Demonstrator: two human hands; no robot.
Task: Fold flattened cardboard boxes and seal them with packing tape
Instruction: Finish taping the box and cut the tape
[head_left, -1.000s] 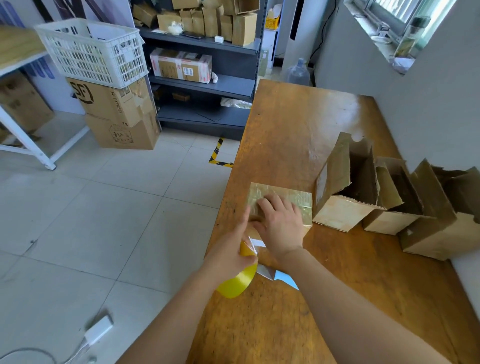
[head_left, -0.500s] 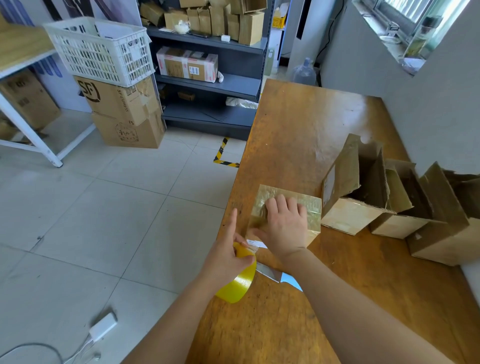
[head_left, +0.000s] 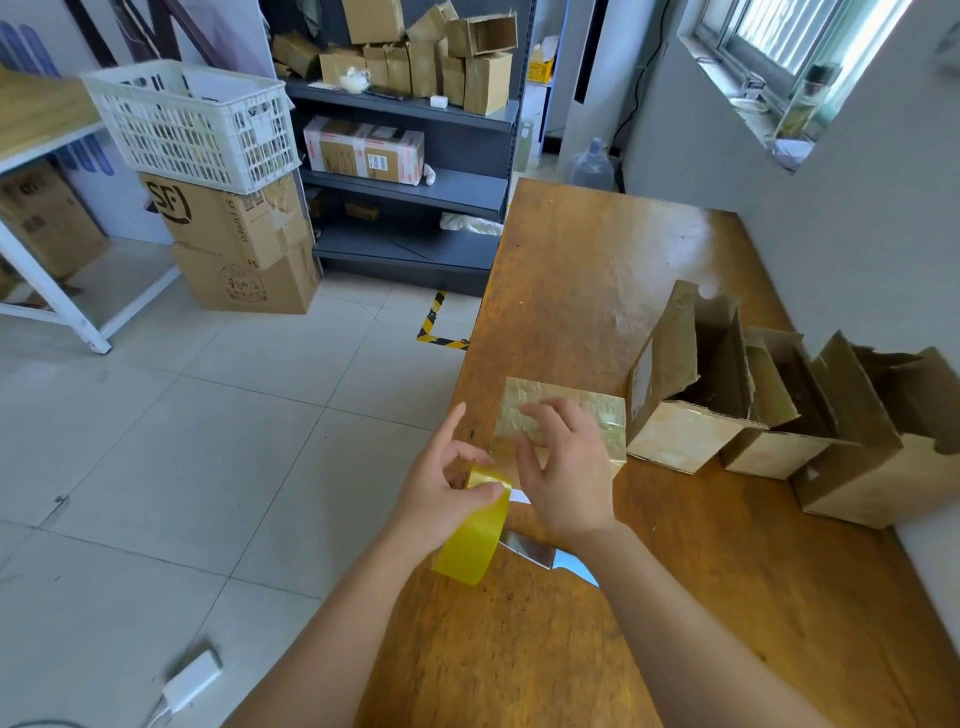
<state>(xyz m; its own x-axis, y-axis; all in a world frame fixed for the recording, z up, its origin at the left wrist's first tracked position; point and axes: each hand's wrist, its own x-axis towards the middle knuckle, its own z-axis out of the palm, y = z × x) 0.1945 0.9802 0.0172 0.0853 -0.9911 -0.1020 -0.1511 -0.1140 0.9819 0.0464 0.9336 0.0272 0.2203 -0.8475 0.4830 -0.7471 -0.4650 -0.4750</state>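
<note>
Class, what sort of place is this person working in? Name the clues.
Probably a packing or shipping room: shelves stacked with cardboard boxes, courier-marked cartons under a white crate, and a roll of packing tape at a wooden table.

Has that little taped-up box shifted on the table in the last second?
No. The taped box keeps its place, its right edge right next to the nearest open box as before; only the camera's view has shifted.

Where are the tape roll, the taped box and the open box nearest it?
tape roll (head_left: 470, 540), head view, on its yellow outer band.
taped box (head_left: 608, 418), head view, on the shiny top near its right edge.
nearest open box (head_left: 680, 439), head view, on its pale front face.
</note>
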